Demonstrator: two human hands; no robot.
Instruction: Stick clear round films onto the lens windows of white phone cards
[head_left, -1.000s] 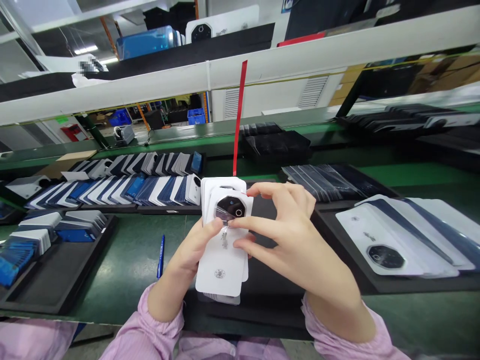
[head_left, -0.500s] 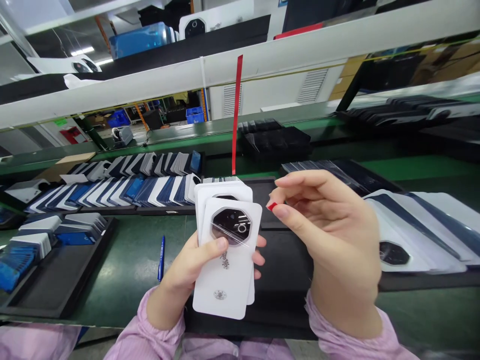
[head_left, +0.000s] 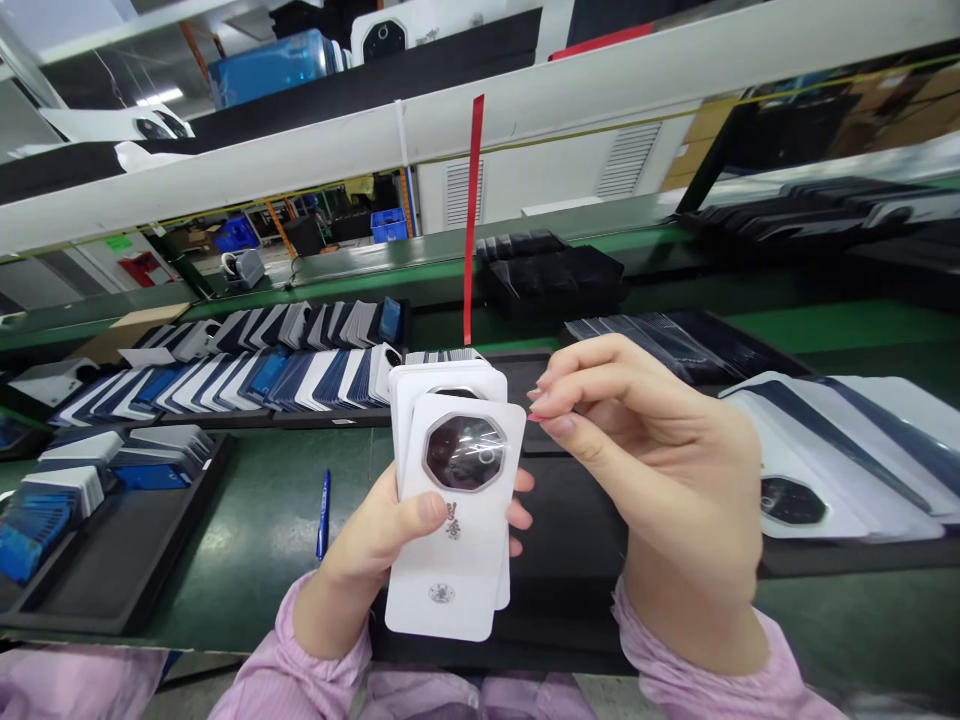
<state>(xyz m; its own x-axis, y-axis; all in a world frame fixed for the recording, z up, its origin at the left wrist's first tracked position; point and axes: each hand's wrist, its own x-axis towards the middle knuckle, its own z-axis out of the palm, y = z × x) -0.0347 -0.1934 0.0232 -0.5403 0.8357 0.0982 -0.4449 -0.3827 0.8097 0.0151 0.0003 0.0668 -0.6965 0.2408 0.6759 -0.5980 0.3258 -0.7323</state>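
Note:
My left hand (head_left: 382, 545) grips a small stack of white phone back covers (head_left: 457, 510) upright, thumb pressed on the front one. The front cover shows a dark octagonal camera window (head_left: 463, 452) near its top and small printed marks below. My right hand (head_left: 637, 450) is raised just right of the stack, thumb and fingers pinched together on a tiny red tab (head_left: 535, 417) of peeled film. Both wrists wear pink sleeves.
A black tray (head_left: 112, 560) lies at the left with stacked covers. Rows of white and blue covers (head_left: 247, 375) stand behind. A blue pen (head_left: 322, 515) lies on the green bench. More white covers (head_left: 840, 460) fill a tray at right. A red strip (head_left: 471, 220) hangs from the shelf rail.
My right hand peeled the clear film off the camera window and drew away to the right with the red tab pinched. The stack tilted slightly; my left thumb slid lower.

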